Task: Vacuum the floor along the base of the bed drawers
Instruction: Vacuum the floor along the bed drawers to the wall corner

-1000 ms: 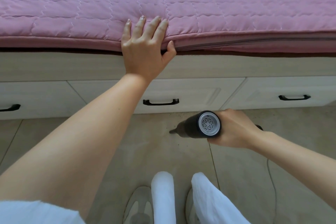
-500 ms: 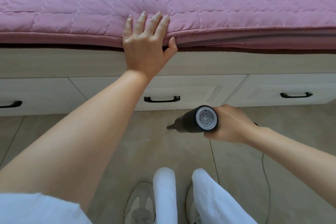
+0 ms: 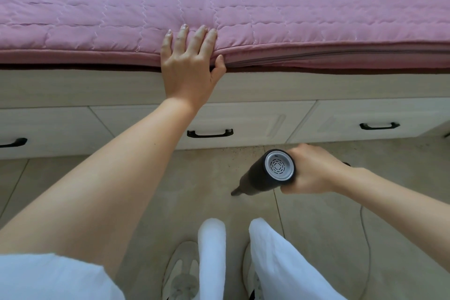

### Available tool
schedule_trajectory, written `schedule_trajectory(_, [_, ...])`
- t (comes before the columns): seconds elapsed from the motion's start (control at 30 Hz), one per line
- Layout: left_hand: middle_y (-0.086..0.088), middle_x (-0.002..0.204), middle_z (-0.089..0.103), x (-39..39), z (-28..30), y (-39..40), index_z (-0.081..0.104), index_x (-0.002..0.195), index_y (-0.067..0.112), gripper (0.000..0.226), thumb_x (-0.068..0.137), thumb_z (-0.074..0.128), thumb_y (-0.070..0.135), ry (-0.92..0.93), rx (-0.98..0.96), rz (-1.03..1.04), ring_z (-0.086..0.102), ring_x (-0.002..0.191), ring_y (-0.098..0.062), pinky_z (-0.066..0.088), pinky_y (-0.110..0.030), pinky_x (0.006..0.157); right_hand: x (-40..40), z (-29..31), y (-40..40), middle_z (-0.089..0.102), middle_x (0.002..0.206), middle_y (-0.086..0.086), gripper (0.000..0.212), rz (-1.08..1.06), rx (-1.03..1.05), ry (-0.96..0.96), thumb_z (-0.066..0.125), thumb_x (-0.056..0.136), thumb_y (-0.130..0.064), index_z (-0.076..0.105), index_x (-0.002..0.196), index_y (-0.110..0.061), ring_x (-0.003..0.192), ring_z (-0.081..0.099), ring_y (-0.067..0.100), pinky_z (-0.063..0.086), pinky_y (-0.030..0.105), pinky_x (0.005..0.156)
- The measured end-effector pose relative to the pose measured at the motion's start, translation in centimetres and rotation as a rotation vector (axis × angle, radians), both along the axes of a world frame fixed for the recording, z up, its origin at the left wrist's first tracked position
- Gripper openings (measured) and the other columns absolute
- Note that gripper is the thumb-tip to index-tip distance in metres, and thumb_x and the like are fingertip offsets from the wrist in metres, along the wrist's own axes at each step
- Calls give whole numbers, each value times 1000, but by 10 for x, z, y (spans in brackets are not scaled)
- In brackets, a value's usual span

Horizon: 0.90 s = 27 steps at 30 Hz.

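Vacuum (image 3: 266, 174): small handheld unit, dark barrel, pale round vented cap facing the camera, narrow nozzle tapering down-left to the floor (image 3: 190, 190). Judged light and rigid, a one-hand tool; best held where it is held now, at the rear of the barrel, so the nozzle tip can be steered. A thin cord (image 3: 365, 238) trails from it on the tiles and could snag a foot.

Landmark: middle drawer (image 3: 243, 124), black handle.

Left of the drawer, another drawer front with a handle partly out of frame. Above the drawer, left hand (image 3: 188, 63) lies on the edge of the pink mattress (image 3: 97, 19), fingers straight and slightly spread on top, thumb hooked at the side seam; it looks like a brace.

Below and right of the drawer, right hand (image 3: 314, 173) is wrapped round the vacuum, fingers curled about the body. Nozzle tip sits on the tiles a little out from the drawer base, not against it. Dark specks show along that base line, above the vacuum.

Right of the drawer, a third drawer front.
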<state>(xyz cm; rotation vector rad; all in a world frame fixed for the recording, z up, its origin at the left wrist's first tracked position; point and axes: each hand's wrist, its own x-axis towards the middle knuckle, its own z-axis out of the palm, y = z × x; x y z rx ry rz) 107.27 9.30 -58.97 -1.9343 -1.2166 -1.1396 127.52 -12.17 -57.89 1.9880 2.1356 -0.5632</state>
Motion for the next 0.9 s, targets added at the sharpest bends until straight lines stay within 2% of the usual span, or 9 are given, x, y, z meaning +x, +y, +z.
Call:
schedule_trajectory(0.1, [0,128,68,0,0,-1,69,126,21,41,94,51,39,5,-17,0,61,121,-33,43,-54,106,3,4,-3,60,68,-2,26,4,-16,-10,66,60,-33,54,79,-21,65,56,20,43,29,54])
schedule_trajectory(0.33, [-1,129,68,0,0,-1,69,127,20,41,95,50,39,-6,-31,-8,60,122,-34,42,-54,107,11,2,-6,51,60,-2,26,-20,-18,1,65,61,-29,41,65,-23,55,45,17,30,27,47])
schedule_trajectory(0.53, [1,125,69,2,-2,1,71,123,21,39,93,53,38,-23,20,-5,62,119,-32,45,-52,105,10,-6,-2,55,64,-8,23,-50,35,58,66,64,-29,44,69,-32,63,54,18,41,31,52])
schedule_trajectory(0.63, [2,125,70,1,-3,1,72,122,22,39,92,54,39,-31,33,-1,63,118,-31,45,-51,105,9,-11,2,63,72,-6,20,-64,72,98,66,65,-29,53,80,-30,66,58,20,45,33,54])
schedule_trajectory(0.7, [2,124,70,2,-4,2,72,122,22,38,92,54,38,-36,38,0,63,118,-31,45,-50,104,7,-13,6,61,69,-9,21,-70,84,111,67,66,-30,49,76,-34,64,57,19,42,29,51])
schedule_trajectory(0.8, [2,124,70,3,-5,2,72,121,22,38,92,54,38,-41,42,-4,63,118,-31,46,-50,104,4,-15,9,48,58,-17,34,-72,89,103,69,68,-31,37,66,-41,59,49,16,33,24,48])
schedule_trajectory(0.9, [2,123,70,3,-3,2,73,121,22,38,92,54,38,-41,53,-2,64,117,-31,46,-49,104,3,-19,12,47,60,-18,30,-102,106,113,70,69,-32,42,74,-42,63,50,17,34,24,50])
